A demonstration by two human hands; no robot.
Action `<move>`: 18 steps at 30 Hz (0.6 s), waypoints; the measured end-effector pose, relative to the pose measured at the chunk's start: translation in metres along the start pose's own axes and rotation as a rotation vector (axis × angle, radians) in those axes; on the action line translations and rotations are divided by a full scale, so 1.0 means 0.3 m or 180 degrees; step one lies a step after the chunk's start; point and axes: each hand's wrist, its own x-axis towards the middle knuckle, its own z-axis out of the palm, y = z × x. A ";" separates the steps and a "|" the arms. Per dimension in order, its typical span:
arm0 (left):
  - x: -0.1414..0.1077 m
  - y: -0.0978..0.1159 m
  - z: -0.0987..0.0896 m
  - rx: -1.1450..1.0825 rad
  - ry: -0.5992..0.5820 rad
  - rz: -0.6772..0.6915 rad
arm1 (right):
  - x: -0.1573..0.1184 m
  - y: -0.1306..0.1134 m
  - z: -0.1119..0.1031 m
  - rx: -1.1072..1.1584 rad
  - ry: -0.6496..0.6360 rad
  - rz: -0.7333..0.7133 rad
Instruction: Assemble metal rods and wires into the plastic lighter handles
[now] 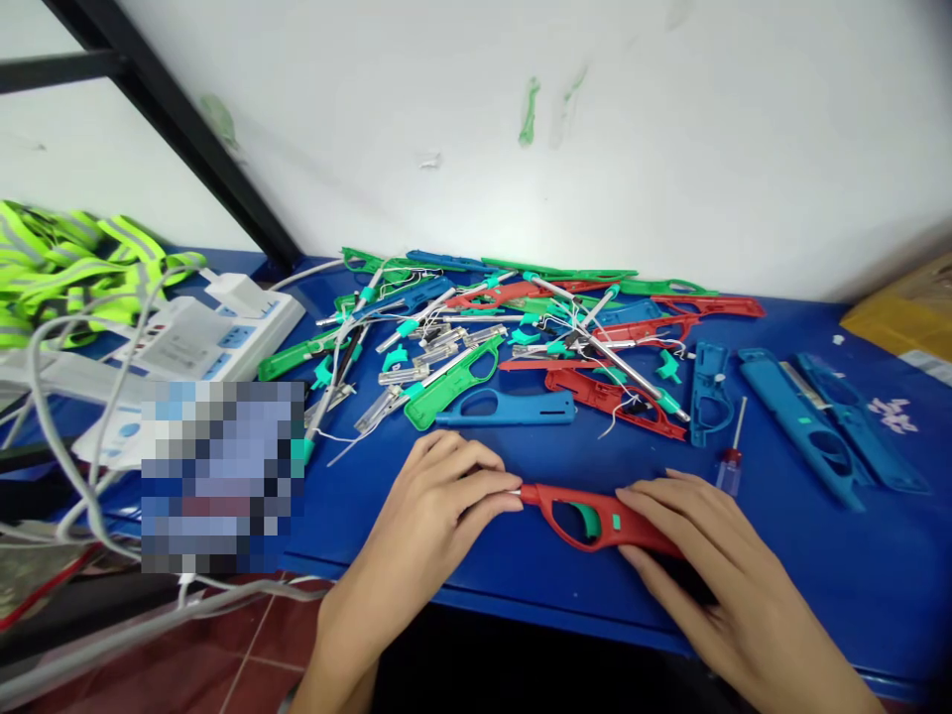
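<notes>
A red utility lighter (561, 508) with a green trigger lies level between my hands, just above or on the blue tabletop. My left hand (446, 496) pinches the thin pale nozzle end; most of the nozzle is hidden behind the fingers. My right hand (699, 545) is wrapped round the handle end and covers it. Just beyond my hands is a blue lighter casing (513, 408). A small screwdriver (732, 458) with a red and clear handle lies past my right hand.
Lighter parts are heaped at the back: green casings (455, 382), red casings (617, 402), metal tubes and wires. More blue casings (803, 426) lie at right, near a yellow-taped box (903, 307). At left are a white power strip (260, 332), cables, a blurred-out device (223, 476) and neon straps (74, 268).
</notes>
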 end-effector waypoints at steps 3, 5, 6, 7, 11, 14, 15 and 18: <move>-0.001 0.003 -0.002 0.0017 -0.0077 -0.0023 | -0.004 0.000 0.003 0.0002 0.0004 -0.0011; -0.004 0.007 -0.002 0.0035 -0.0117 -0.0039 | -0.008 0.002 0.006 0.0019 -0.0024 -0.0006; -0.006 0.009 -0.003 0.0050 -0.0133 -0.0051 | -0.010 0.003 0.006 0.0032 -0.0039 0.0006; -0.008 0.011 -0.004 0.0072 -0.0148 -0.0068 | -0.012 0.003 0.007 0.0052 -0.0047 0.0017; -0.013 0.019 -0.010 0.0214 -0.0354 -0.0058 | -0.012 0.002 0.003 0.0138 -0.0046 0.0016; -0.013 0.021 -0.014 0.0275 -0.0428 0.0034 | -0.006 -0.002 -0.002 0.0187 -0.0024 -0.0058; -0.012 0.021 -0.014 0.0278 -0.0404 0.0054 | -0.004 -0.003 -0.002 0.0209 -0.0016 -0.0062; -0.011 0.020 -0.014 0.0270 -0.0374 0.0118 | -0.006 -0.004 0.002 0.0264 0.0031 -0.0009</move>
